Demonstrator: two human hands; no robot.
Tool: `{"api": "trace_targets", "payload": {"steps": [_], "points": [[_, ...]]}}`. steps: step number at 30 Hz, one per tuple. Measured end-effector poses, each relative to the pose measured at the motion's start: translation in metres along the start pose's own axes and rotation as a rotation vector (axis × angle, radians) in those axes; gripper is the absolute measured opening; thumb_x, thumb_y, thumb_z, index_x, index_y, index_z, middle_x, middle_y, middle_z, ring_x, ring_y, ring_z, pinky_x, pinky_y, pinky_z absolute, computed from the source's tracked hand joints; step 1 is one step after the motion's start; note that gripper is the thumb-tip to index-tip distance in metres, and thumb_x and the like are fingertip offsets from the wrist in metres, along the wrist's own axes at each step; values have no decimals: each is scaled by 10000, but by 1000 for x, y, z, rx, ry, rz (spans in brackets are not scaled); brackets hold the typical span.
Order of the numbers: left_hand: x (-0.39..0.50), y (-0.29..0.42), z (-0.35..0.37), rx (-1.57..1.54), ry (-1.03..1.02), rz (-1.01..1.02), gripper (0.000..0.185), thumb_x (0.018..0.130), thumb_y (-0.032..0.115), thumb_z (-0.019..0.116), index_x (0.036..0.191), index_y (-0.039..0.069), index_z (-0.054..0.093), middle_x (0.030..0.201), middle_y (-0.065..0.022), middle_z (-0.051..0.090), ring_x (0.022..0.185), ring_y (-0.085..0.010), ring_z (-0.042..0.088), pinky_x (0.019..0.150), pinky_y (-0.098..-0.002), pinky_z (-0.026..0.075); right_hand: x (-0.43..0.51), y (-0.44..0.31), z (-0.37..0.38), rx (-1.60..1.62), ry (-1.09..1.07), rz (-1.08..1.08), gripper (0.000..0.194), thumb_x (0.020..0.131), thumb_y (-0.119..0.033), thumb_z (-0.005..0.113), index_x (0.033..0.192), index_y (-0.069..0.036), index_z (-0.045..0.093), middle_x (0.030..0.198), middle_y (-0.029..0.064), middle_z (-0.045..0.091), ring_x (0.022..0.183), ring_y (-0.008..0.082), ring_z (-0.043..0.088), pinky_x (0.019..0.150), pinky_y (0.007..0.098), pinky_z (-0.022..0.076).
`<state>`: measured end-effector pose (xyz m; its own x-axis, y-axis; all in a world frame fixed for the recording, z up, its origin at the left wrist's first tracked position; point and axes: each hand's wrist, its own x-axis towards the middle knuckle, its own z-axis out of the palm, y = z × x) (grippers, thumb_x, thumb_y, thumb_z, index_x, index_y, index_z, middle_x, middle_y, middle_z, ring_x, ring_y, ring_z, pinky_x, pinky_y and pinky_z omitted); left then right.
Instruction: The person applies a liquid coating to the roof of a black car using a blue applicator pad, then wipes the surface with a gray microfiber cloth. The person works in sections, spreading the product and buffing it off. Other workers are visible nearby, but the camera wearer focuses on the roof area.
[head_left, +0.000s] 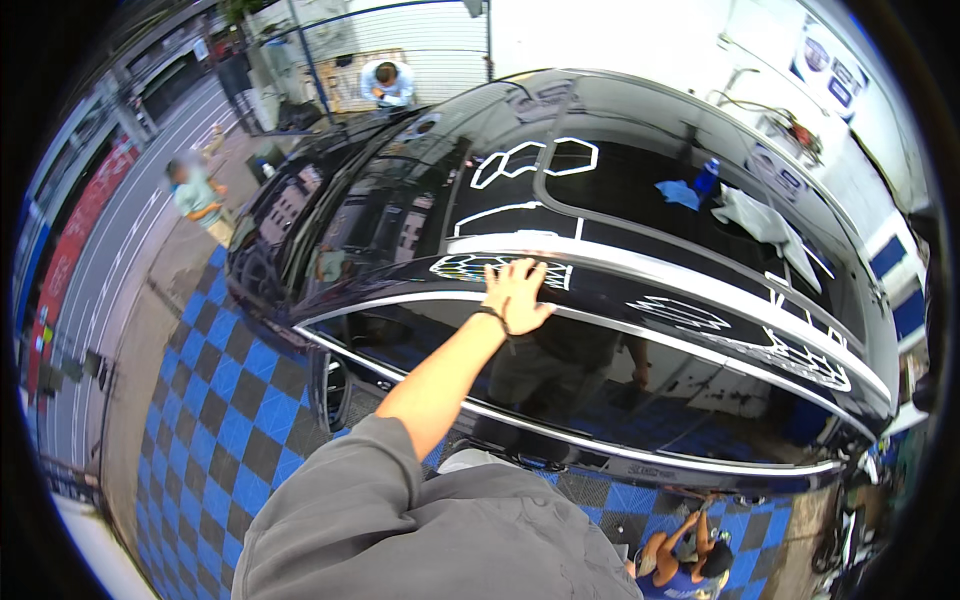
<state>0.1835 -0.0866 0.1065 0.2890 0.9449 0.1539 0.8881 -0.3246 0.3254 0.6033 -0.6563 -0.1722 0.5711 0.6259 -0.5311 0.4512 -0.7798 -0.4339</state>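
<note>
My left hand (516, 297) lies with fingers spread on the black roof edge of a car, just below the silver roof rail (645, 264). It holds nothing. Reflections of hexagonal lights show in the glossy paint around the fingers. Below the hand run the side windows (585, 375) with their bright trim. Farther over on the roof are a blue cloth (678, 193), a blue bottle (706, 177) and a crumpled grey-white cloth (761, 217). My right hand is out of view.
The door mirror (335, 390) juts out at the lower left. A person (679, 559) crouches by the car's lower side at the bottom right. Another person (387, 82) is beyond the hood, and one (196, 196) stands near the street. Blue and black tiles (217, 405) cover the floor.
</note>
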Motion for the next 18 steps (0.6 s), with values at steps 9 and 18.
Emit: {"api": "trace_targets", "payload": {"steps": [9, 18], "points": [[-10, -4, 6, -127, 58, 57, 936, 868, 451, 782, 1542, -46, 365, 1577, -296, 384, 1476, -490, 351, 1234, -494, 341, -26, -8, -6, 96, -25, 46, 325, 965, -239, 652, 994, 77, 723, 782, 247, 719, 767, 325, 723, 731, 455, 519], [-12, -4, 10, -179, 169, 74, 1004, 815, 476, 836, 1580, 17, 375, 1628, -341, 187, 1438, -541, 363, 1192, -546, 384, 9, 39, 22, 76, -35, 49, 352, 954, -260, 658, 946, 87, 714, 757, 231, 712, 740, 280, 711, 699, 458, 521]]}}
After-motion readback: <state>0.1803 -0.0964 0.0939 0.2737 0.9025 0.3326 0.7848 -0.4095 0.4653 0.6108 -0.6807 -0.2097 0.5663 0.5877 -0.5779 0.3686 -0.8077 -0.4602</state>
